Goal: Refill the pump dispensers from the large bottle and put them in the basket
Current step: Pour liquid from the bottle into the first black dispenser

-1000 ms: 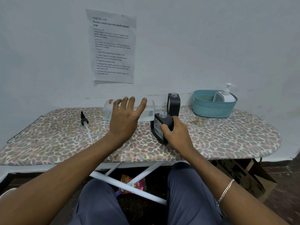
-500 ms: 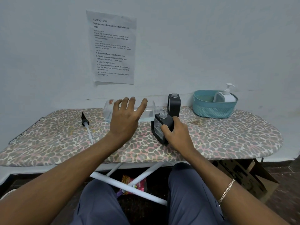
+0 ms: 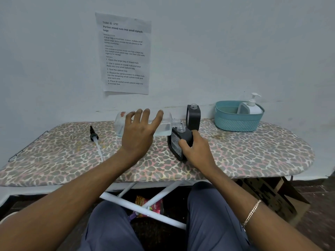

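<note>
My left hand (image 3: 138,132) grips the large clear bottle (image 3: 120,122), held on its side with its open mouth over the neck of a black dispenser (image 3: 176,142). My right hand (image 3: 194,150) holds that dispenser, tilted slightly left, on the ironing board (image 3: 253,153). Clear liquid lies in the bottle's lower side. A second black dispenser (image 3: 193,116) stands open-necked just behind. A black pump head with a white tube (image 3: 95,140) lies at the left. The teal basket (image 3: 235,122) at the right holds a white pump dispenser (image 3: 251,106).
The board has a leopard-print cover and stands against a pale wall with a printed sheet (image 3: 125,53). A cardboard box (image 3: 268,194) sits on the floor at the right. White board legs (image 3: 141,207) cross in front of my knees.
</note>
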